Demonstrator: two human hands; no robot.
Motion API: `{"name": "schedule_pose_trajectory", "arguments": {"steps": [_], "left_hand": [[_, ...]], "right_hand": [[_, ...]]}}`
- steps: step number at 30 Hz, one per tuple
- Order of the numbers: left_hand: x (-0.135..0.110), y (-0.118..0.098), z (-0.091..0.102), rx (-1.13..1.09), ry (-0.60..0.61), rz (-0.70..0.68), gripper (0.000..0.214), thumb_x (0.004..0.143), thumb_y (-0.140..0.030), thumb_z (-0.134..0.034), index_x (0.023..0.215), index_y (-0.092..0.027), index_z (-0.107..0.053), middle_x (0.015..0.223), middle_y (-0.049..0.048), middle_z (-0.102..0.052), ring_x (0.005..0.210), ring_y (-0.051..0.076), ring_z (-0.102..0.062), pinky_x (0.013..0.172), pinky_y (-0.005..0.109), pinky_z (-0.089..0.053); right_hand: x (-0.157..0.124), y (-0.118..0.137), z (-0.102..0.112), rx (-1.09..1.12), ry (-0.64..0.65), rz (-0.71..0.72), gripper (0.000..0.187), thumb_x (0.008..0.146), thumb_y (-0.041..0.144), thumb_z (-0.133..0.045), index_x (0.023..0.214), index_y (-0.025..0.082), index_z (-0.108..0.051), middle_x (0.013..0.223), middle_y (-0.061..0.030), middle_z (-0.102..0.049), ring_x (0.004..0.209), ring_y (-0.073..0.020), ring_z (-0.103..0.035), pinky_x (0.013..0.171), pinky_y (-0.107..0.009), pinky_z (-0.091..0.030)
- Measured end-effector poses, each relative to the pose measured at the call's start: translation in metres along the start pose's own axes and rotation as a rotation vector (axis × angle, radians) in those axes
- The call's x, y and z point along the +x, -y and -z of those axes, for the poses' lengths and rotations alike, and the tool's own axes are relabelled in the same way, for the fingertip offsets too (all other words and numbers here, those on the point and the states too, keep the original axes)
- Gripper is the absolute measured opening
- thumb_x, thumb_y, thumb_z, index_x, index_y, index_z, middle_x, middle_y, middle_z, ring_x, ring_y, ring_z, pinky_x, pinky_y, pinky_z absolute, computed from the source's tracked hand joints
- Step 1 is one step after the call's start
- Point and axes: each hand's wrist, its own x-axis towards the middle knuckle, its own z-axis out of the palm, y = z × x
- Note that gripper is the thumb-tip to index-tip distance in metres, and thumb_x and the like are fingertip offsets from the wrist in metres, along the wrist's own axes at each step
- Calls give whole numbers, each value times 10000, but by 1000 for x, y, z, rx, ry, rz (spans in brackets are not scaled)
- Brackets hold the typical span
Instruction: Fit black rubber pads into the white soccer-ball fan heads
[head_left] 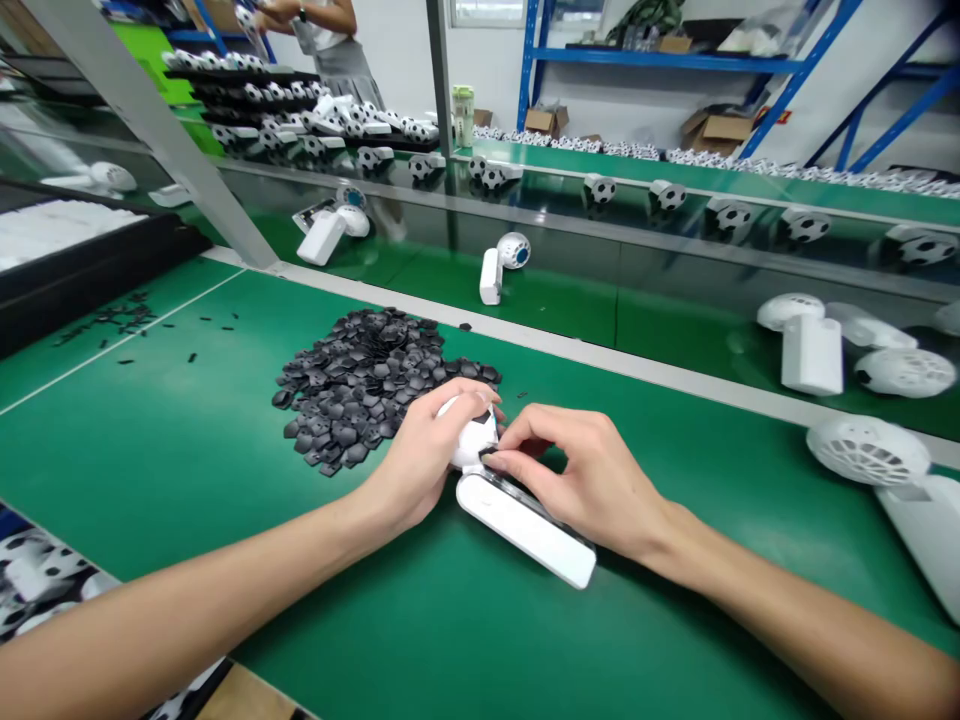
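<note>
A white handheld fan (529,528) with a round head lies in front of me on the green worktop, its long handle pointing to the lower right. My left hand (431,440) is wrapped round the fan's head from the left. Against the right side of that head, my right hand (581,470) pinches a small black plastic piece (487,452) between thumb and forefinger. A black patch shows on top of the head, partly covered by my left fingers. Just beyond my left hand spreads a pile of small black pentagon pieces (360,375).
Loose black bits (135,315) lie at the left near a black tray (75,260). Past the grey edge strip, a conveyor (420,270) carries white fans (491,270). Another fan (870,450) stands at the right. A person (330,40) stands behind stacked trays of ball-patterned fans.
</note>
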Motion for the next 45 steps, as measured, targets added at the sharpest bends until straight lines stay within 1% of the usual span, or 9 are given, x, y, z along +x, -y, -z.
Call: {"name": "schedule_pose_trajectory", "arguments": {"steps": [9,18,23,28,32,36,41,43,45], "left_hand": [[-2,4,2,62,1,-40,156,805,-335,-716,823,-182,-697,810,-7,-649,727,149,-529,653,277,-388],[-5,9,2,170,-35,-112,155,872,-351,-650,839,-202,-677,829,-5,-647,730,167,-521,665,300,-388],[-5,7,1,208,-37,-127,146,870,-325,-618,795,-206,-660,822,-14,-650,753,170,-530,696,303,-405],[-5,5,2,267,-45,-144,173,862,-338,-615,772,-204,-673,781,-9,-645,738,177,-528,685,303,-407],[-4,4,2,257,-43,-130,187,861,-360,-621,782,-201,-678,797,1,-655,741,184,-541,675,302,-415],[-4,5,3,251,-45,-162,201,882,-375,-621,804,-200,-679,810,-1,-654,756,182,-550,692,296,-423],[-3,12,4,283,-72,-212,224,909,-391,-605,832,-194,-681,814,6,-654,784,190,-565,727,298,-437],[-2,12,5,269,-70,-215,243,913,-416,-622,829,-195,-680,810,10,-653,792,197,-574,734,298,-449],[-2,9,6,240,-58,-224,265,904,-444,-642,821,-195,-677,798,15,-652,786,203,-580,733,298,-464]], "right_hand": [[2,-2,-11,106,-90,2,189,904,152,-852,773,200,-725,775,23,-799,675,-130,-700,651,-237,-498],[3,10,-15,291,-114,-335,244,818,287,-903,714,220,-693,717,10,-781,607,-155,-693,560,-259,-518],[9,11,-8,323,-65,-413,407,777,376,-949,768,231,-568,667,60,-720,591,-129,-648,540,-234,-465],[21,12,2,294,154,-534,479,773,359,-943,774,245,-478,639,70,-721,603,-148,-643,555,-251,-434],[15,9,-1,107,115,-395,408,868,345,-880,852,257,-482,734,62,-714,652,-154,-649,575,-261,-442],[5,2,-9,-266,20,-182,359,934,432,-845,932,253,-533,876,23,-728,758,-172,-676,583,-265,-393],[14,1,-11,-582,128,-96,315,1040,550,-697,999,249,-612,931,-32,-764,880,-218,-721,539,-274,-268],[18,4,-11,-642,186,-95,314,1071,562,-636,1023,252,-624,957,-49,-777,910,-229,-738,531,-271,-294],[19,6,-15,-646,192,-95,307,1059,562,-646,1053,255,-626,1003,-61,-788,957,-256,-762,560,-273,-401]]}}
